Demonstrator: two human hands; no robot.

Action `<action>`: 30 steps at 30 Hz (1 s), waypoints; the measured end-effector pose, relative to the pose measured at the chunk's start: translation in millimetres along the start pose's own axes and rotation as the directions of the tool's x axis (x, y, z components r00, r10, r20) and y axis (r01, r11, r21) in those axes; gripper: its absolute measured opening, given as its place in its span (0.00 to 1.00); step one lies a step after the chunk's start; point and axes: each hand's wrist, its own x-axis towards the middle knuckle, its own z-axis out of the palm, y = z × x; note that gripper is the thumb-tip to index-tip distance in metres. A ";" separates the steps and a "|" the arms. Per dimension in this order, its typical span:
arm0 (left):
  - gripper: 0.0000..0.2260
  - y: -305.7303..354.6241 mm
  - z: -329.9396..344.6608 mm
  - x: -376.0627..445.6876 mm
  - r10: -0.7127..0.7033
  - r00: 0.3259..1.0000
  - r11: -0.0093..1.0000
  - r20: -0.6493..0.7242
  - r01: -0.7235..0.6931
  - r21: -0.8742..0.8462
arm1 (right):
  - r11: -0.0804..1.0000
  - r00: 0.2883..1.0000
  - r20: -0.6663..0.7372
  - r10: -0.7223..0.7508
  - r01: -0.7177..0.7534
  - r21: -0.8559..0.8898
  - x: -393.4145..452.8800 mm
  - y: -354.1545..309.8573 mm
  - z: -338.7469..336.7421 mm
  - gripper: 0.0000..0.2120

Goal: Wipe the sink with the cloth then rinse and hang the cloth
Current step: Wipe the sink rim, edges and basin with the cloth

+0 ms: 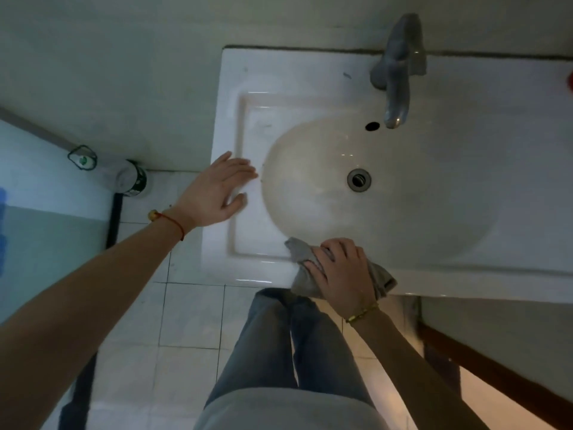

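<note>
A white ceramic sink (297, 82) fills the upper right, with an oval basin and a metal drain (359, 180) at its middle. A grey faucet (398, 69) stands at the back rim, its spout over the overflow hole. My right hand (342, 268) is shut on a crumpled grey cloth (302, 279) pressed against the sink's front rim. My left hand (217, 190) lies flat, fingers spread, on the sink's left ledge beside the basin.
A small metal bin (131, 180) stands on the tiled floor left of the sink, by a glass panel. A red object (570, 80) peeks in at the sink's far right edge. A wooden-edged cabinet lies under the sink at the right.
</note>
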 end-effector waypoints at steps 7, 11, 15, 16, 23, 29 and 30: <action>0.22 -0.3 1.7 0.2 -0.017 0.999 0.999 -0.030 0.016 -0.033 | 0.985 0.968 -0.220 0.120 -0.088 0.152 63.8 12.1 -15.3 0.18; 0.21 11.9 1.7 11.8 -0.183 0.961 0.974 -0.210 0.147 -0.173 | 0.998 0.884 -0.466 -0.021 0.044 0.039 173.3 22.2 -30.7 0.13; 0.24 11.9 -2.1 33.7 -0.464 0.812 0.886 -0.353 0.431 -0.173 | 0.998 0.824 -0.566 0.009 -0.046 -0.051 290.6 21.8 -33.5 0.19; 0.25 9.4 -1.5 36.7 -0.507 0.783 0.860 -0.360 0.484 -0.161 | 0.995 0.835 -0.550 -0.025 -0.030 -0.091 311.4 18.2 -31.2 0.18; 0.25 2.3 12.0 41.7 -0.568 0.722 0.811 -0.395 0.573 -0.118 | 0.984 0.916 -0.397 -0.065 -0.006 -0.177 351.0 67.0 -9.5 0.21; 0.24 3.2 9.7 46.7 -0.587 0.702 0.798 -0.402 0.586 -0.142 | 0.980 0.882 -0.453 0.129 -0.182 -0.075 346.0 45.2 -7.3 0.21; 0.24 3.4 9.7 46.9 -0.592 0.702 0.795 -0.396 0.590 -0.142 | 0.993 0.902 -0.428 0.052 -0.092 -0.074 353.7 22.6 -2.9 0.21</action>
